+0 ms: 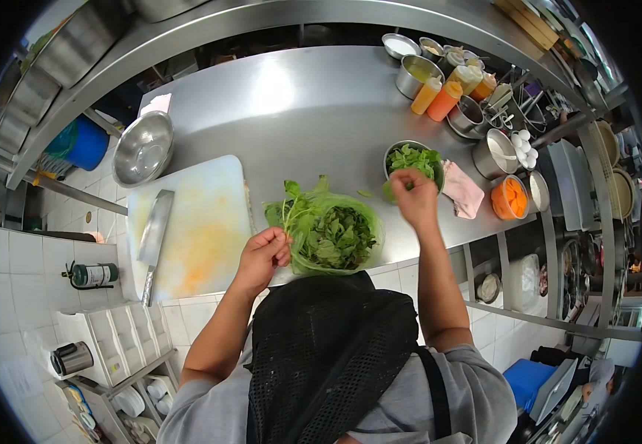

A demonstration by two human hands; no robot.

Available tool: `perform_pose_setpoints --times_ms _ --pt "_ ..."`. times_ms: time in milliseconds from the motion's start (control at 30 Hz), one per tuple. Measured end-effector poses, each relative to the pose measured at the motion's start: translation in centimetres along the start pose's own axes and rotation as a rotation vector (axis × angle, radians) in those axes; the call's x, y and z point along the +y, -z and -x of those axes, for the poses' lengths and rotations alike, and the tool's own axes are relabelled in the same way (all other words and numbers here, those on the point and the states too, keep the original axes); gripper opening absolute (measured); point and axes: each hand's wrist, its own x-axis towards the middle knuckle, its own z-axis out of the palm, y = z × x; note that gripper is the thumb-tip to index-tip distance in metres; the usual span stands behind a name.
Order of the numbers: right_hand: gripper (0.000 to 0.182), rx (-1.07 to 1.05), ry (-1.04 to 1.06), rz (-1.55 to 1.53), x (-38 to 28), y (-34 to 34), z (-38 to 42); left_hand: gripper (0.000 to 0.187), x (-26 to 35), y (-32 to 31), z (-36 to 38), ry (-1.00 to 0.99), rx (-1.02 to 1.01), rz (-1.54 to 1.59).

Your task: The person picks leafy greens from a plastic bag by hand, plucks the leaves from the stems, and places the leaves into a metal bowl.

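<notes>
Closest to you, your left hand (263, 254) is curled around a leafy green stem (288, 211), pinching it just left of the green plastic bag of herbs (332, 235) that lies at the counter's near edge, with the white cutting board (203, 222) and the cleaver (154, 233) on it further to that hand's left. Just beyond the bag, your right hand (414, 194) hangs with fingers bunched and pointing down over the small steel bowl of picked leaves (412, 159), whether it grips a leaf I cannot tell; a pink cloth (461, 191) lies right of that hand, and an empty steel bowl (143, 148) sits far off past the board.
</notes>
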Motion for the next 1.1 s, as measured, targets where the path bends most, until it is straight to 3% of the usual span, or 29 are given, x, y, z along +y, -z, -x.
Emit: perform_pose_setpoints --times_ms 233,333,433,500,600,833,1033,1100 --pt "0.018 0.040 -0.129 0.352 2.7 4.2 -3.1 0.019 0.2 -0.8 -0.3 -0.002 -0.022 0.011" --pt "0.016 -0.043 0.019 0.082 0.8 2.3 -1.8 0.019 0.2 -1.1 -0.5 0.019 -0.035 0.037" --pt "0.012 -0.297 0.007 -0.290 -2.7 -0.8 1.3 0.018 0.2 -1.4 -0.8 0.022 -0.078 0.075" --pt "0.015 -0.473 0.040 -0.285 -4.5 -2.2 2.9 0.019 0.2 -1.8 -1.0 0.028 -0.075 0.069" --pt "0.017 -0.478 0.185 -0.036 -7.5 -3.5 3.6 0.019 0.3 -2.2 -0.9 0.041 -0.081 0.089" --pt "0.013 -0.455 0.278 0.019 -6.3 -5.3 4.6 0.019 0.2 -2.1 -0.6 0.042 -0.055 0.086" --pt "0.010 -0.462 0.158 -0.083 -3.8 -5.3 4.8 0.020 -0.4 -2.1 -0.5 0.070 -0.058 0.038" --pt "0.011 -0.292 -0.114 -0.281 -1.7 -4.8 3.8 0.020 -0.4 -2.0 -0.3 0.054 -0.054 0.045"
